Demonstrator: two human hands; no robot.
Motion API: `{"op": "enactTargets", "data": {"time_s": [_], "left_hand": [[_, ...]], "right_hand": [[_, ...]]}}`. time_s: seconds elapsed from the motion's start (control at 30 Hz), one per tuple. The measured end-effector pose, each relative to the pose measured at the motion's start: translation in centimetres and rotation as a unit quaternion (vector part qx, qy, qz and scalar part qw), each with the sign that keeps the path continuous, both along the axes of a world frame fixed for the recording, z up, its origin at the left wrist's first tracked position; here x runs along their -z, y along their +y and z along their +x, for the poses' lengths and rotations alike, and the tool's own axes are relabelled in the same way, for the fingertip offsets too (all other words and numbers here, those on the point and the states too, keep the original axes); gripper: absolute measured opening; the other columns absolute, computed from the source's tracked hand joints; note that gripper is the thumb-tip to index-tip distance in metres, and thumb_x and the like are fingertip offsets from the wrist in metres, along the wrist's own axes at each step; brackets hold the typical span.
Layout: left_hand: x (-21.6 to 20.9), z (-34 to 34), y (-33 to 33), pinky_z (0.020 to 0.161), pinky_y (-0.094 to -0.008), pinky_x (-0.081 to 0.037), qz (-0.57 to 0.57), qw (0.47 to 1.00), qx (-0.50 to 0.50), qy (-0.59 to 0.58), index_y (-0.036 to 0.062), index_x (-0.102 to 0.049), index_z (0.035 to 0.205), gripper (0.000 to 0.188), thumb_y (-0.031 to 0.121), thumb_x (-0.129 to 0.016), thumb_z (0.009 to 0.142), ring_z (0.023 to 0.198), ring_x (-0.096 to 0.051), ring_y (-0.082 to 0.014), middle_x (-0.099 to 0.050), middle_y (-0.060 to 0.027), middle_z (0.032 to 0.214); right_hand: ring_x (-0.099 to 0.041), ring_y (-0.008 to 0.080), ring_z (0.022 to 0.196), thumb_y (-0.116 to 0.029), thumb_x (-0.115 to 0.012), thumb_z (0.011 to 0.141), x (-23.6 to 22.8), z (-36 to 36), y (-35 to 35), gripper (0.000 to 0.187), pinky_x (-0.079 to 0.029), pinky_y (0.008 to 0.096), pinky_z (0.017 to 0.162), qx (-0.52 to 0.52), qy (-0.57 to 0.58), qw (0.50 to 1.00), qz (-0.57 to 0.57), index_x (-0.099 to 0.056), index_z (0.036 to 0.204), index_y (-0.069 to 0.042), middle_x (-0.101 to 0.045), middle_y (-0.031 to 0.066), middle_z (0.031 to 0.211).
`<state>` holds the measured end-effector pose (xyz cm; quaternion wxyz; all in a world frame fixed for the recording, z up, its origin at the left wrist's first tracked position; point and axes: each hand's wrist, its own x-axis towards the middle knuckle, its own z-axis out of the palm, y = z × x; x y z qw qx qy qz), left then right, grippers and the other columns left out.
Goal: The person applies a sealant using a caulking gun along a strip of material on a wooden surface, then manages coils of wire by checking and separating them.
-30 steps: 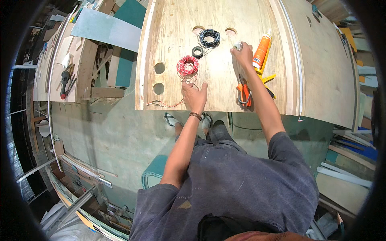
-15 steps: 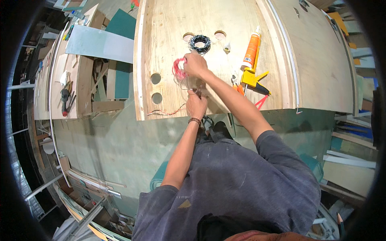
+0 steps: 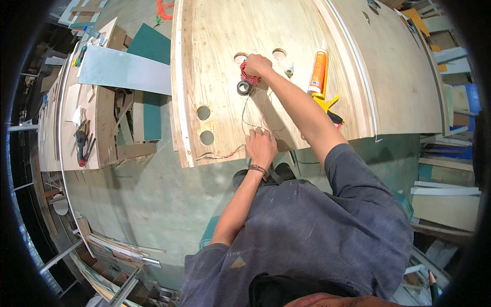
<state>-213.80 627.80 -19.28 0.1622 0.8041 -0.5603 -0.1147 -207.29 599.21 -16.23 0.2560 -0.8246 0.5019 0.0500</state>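
My right hand is closed on a coil of red wire, over the far middle of the wooden panel. Against the coil's near side lies a black ring-shaped roll, likely tape. Thin dark and reddish wires run from the coil towards me. My left hand rests by the panel's near edge, its fingers curled down on these wires; the fingertips are partly hidden. A twisted red and dark wire end comes out to its left.
Right of my right forearm lies a yellow caulking gun with an orange and white cartridge. A small whitish piece sits near round holes in the panel. A power tool lies on the left bench.
My right hand has moved the red coil away from me, to where the dark wire coil lay. My left hand has come nearer. The black roll now shows.
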Motion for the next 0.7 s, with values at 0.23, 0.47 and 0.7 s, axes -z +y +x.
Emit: {"op": "enactTargets", "data": {"time_s": [0.23, 0.47, 0.7], "left_hand": [[0.2, 1.2, -0.9, 0.086, -0.0443, -0.041, 0.043, 0.995, 0.015, 0.085, 0.0049, -0.077, 0.093, 0.028, 0.03, -0.069, 0.084, 0.1, -0.062, -0.0301, -0.073, -0.0132, 0.096], [0.9, 1.5, -0.7, 0.08, -0.0485, -0.047, 0.003, 0.992, 0.029, 0.125, 0.0063, -0.073, 0.087, 0.025, 0.03, -0.068, 0.088, 0.087, -0.066, -0.0363, -0.072, -0.0163, 0.081], [1.3, 1.7, -1.0, 0.076, -0.0505, -0.052, 0.06, 0.986, 0.04, 0.147, 0.006, -0.072, 0.093, 0.028, 0.033, -0.065, 0.09, 0.075, -0.072, -0.0407, -0.074, -0.021, 0.079]], "right_hand": [[-0.073, 0.0336, 0.11, -0.016, -0.07, 0.076, 1.6, -1.3, -3.7, 0.042, -0.059, 0.0441, 0.09, -0.078, 0.133, 0.986, 0.058, -0.076, 0.115, -0.004, -0.075, 0.0185, 0.118], [-0.074, 0.0354, 0.104, -0.02, -0.072, 0.076, 2.6, -2.8, -1.7, 0.036, -0.061, 0.0457, 0.084, -0.074, 0.104, 0.991, -0.032, -0.076, 0.107, -0.003, -0.076, 0.0189, 0.11], [-0.073, 0.0395, 0.094, -0.036, -0.07, 0.079, -1.5, -4.6, 0.5, 0.04, -0.056, 0.0506, 0.083, 0.038, -0.086, 0.993, -0.072, -0.076, 0.097, 0.0, -0.075, 0.0228, 0.099]]}}
